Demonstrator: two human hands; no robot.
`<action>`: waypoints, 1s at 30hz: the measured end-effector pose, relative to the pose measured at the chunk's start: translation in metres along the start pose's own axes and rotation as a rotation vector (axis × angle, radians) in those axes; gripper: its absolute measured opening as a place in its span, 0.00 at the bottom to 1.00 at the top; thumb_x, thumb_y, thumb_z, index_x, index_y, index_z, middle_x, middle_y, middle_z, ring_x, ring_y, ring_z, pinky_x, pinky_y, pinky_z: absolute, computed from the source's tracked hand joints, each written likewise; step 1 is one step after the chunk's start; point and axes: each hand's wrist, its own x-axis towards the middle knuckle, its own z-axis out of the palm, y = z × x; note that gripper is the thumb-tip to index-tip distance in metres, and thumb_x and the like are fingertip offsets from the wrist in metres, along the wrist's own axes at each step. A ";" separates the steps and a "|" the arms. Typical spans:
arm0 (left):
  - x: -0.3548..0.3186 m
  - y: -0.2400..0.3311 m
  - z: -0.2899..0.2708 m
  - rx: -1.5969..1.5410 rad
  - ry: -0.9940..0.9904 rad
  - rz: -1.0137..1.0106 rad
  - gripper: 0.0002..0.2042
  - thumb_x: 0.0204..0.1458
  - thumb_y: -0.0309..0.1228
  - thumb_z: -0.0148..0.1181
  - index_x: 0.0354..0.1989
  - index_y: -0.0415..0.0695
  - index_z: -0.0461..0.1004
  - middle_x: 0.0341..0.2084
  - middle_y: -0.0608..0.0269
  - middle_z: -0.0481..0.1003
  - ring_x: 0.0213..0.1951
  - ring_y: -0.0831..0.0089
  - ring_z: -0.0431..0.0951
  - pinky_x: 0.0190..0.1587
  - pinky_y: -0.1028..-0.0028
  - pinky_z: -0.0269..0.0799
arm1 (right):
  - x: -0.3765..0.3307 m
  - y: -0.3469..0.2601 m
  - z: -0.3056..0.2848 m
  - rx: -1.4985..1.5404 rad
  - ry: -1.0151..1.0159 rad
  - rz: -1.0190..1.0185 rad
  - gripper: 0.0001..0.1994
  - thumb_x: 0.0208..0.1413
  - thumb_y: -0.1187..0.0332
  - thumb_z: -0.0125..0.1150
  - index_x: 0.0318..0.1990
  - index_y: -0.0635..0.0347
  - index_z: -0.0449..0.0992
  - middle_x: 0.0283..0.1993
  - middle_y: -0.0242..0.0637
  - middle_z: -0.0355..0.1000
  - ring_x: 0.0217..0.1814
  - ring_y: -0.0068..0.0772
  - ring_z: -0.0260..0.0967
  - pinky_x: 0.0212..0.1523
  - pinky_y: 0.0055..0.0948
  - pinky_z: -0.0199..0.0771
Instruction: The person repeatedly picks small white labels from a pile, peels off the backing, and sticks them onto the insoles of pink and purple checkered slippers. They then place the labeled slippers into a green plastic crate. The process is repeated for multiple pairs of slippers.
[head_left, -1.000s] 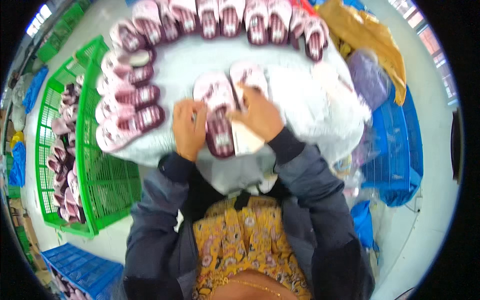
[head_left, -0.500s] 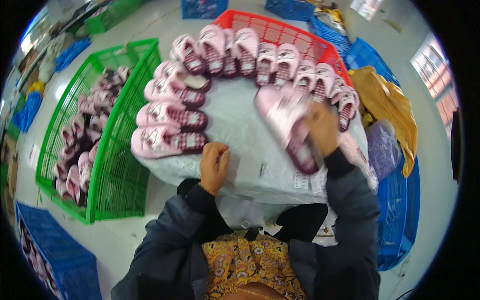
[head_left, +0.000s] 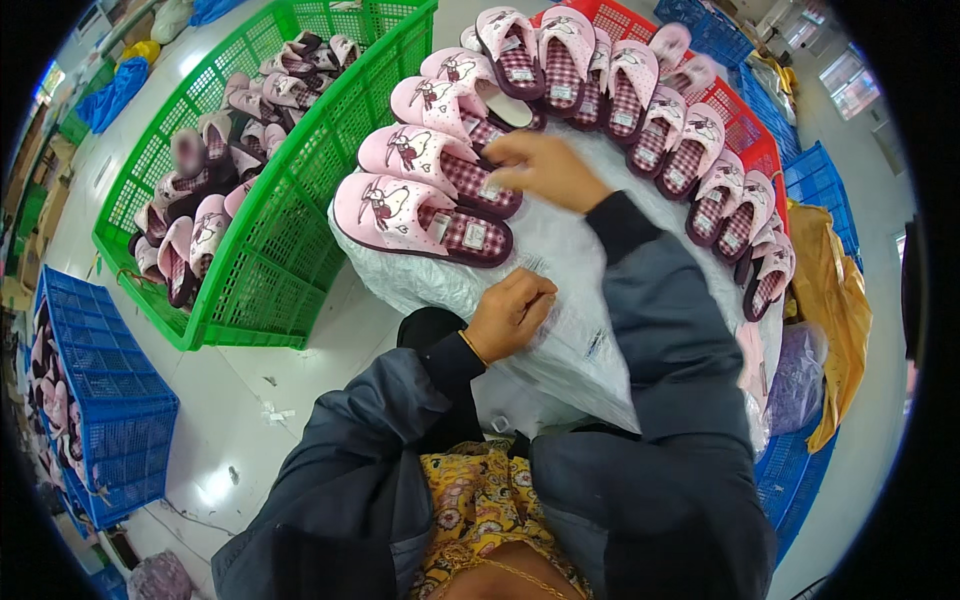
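Pink slippers with dark checked insoles stand in an arc around a plastic-wrapped surface [head_left: 560, 262]. My right hand [head_left: 553, 170] reaches across to the left group, fingers apart, its fingertips over the insole of a pink slipper [head_left: 425, 160]; I cannot tell whether they touch. Nearest me in that group lies another slipper [head_left: 400, 215]. My left hand [head_left: 508, 315] is closed near the front edge, fingers curled, with nothing visible in them. Two blurred pink slippers [head_left: 682, 62] appear over the red basket [head_left: 735, 115] behind the arc.
A green crate [head_left: 285, 215] full of slippers stands on my left, and a blue crate [head_left: 120, 400] holding more sits nearer me. Toward the right are a mustard-coloured cloth [head_left: 835, 310], a purple plastic bag [head_left: 795, 370] and blue crates [head_left: 790, 490].
My right hand has let go of the pink slippers it held and swung left to the left group. My left hand stays curled. The view has shifted, so everything sits differently in the picture.
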 end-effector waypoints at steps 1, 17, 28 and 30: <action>0.000 0.001 -0.002 -0.011 -0.041 -0.018 0.05 0.51 0.21 0.60 0.36 0.38 0.74 0.31 0.54 0.74 0.30 0.61 0.75 0.33 0.69 0.70 | 0.005 0.001 0.027 -0.037 0.035 -0.047 0.22 0.45 0.55 0.72 0.42 0.62 0.78 0.38 0.44 0.77 0.41 0.38 0.76 0.42 0.34 0.74; -0.032 0.044 -0.039 0.074 0.090 -0.054 0.09 0.53 0.25 0.62 0.42 0.38 0.72 0.33 0.62 0.71 0.28 0.76 0.66 0.34 0.77 0.64 | -0.132 -0.086 0.045 -0.321 0.751 0.343 0.09 0.38 0.71 0.63 0.28 0.61 0.70 0.29 0.45 0.71 0.34 0.52 0.70 0.35 0.47 0.68; 0.027 -0.022 0.004 0.017 -0.129 -0.268 0.09 0.59 0.30 0.59 0.41 0.36 0.76 0.32 0.65 0.77 0.34 0.80 0.71 0.39 0.79 0.68 | -0.249 -0.081 0.040 -0.067 0.991 0.539 0.11 0.48 0.67 0.66 0.37 0.60 0.75 0.33 0.42 0.74 0.35 0.43 0.74 0.36 0.37 0.73; 0.025 -0.022 -0.001 0.010 -0.132 -0.268 0.10 0.60 0.31 0.58 0.41 0.36 0.76 0.31 0.67 0.76 0.34 0.82 0.71 0.40 0.79 0.69 | -0.278 -0.096 0.028 -0.128 1.019 0.510 0.10 0.49 0.68 0.65 0.37 0.60 0.75 0.35 0.42 0.74 0.35 0.42 0.74 0.37 0.36 0.73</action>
